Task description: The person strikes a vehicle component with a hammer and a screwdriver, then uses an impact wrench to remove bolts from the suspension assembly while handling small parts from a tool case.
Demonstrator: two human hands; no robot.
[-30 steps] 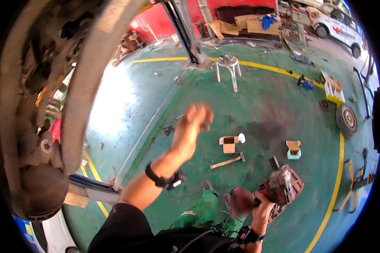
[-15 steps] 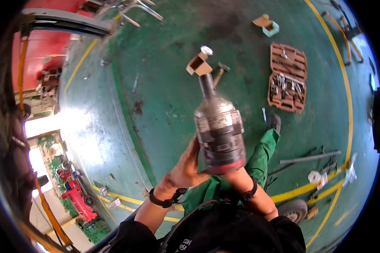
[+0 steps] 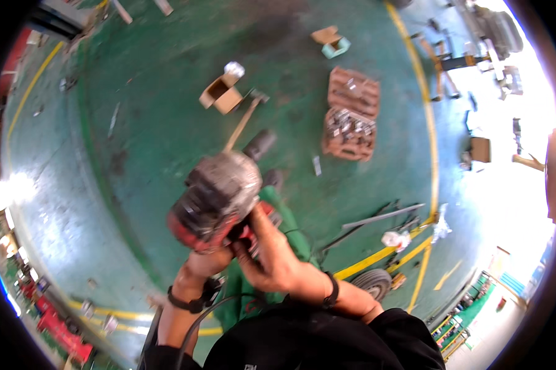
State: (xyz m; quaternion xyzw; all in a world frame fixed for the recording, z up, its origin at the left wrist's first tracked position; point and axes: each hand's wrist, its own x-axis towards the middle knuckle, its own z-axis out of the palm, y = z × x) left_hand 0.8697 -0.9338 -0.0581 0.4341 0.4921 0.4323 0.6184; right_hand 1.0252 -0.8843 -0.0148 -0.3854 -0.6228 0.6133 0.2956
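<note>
One power tool, grey and black with a red rear, up in front of the person's body above the green floor; motion-blurred. Two hands on it: right hand wrapped round the red handle, left hand against the underside of the rear, fingers hidden, so from here I can't tell if it grips. One dark socket on the nose. One hammer beyond, handle end hard to make out near the tool. Two small open boxes: cardboard box, inside shadowed, white crumpled piece beside it; teal box, contents unclear. One brown case lies open, silver pieces in both halves, too blurred to count. One tyre, partly hidden by the right arm.
</note>
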